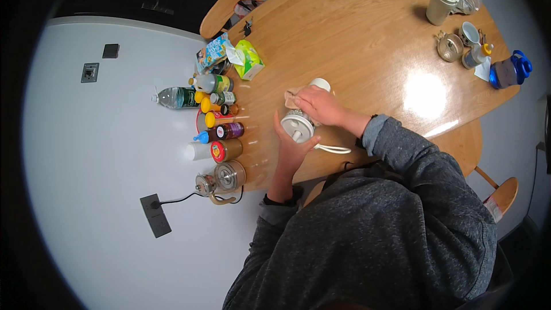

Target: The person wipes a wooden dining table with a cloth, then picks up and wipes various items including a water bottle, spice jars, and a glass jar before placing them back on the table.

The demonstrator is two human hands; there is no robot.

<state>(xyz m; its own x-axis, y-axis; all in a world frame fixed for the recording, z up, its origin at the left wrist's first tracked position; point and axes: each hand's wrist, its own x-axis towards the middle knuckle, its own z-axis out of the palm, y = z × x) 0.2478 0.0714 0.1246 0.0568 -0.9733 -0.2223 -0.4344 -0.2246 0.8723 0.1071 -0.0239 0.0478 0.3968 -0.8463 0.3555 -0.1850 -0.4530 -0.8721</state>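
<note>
A white lidded tumbler with a patterned body (298,125) lies tilted over the wooden table, its round lid towards me. My left hand (289,151) grips it near the lid, thumb and fingers spread around the sides. Over the body lies my right hand (319,104), pressing a tan cloth (291,98) against it. A white round end, probably the tumbler's base (320,83), shows beyond my right fingers. From the lid side a white strap loop (335,150) hangs to the right. My right hand hides much of the body.
Along the wall stand several jars and bottles (230,130), a glass kettle (228,176) with a cord, and a green tissue pack (249,60). At the far right are a lidded cup (441,3), a glass mug (450,47) and a blue bottle (510,71). The wooden table (344,30) has chairs around it.
</note>
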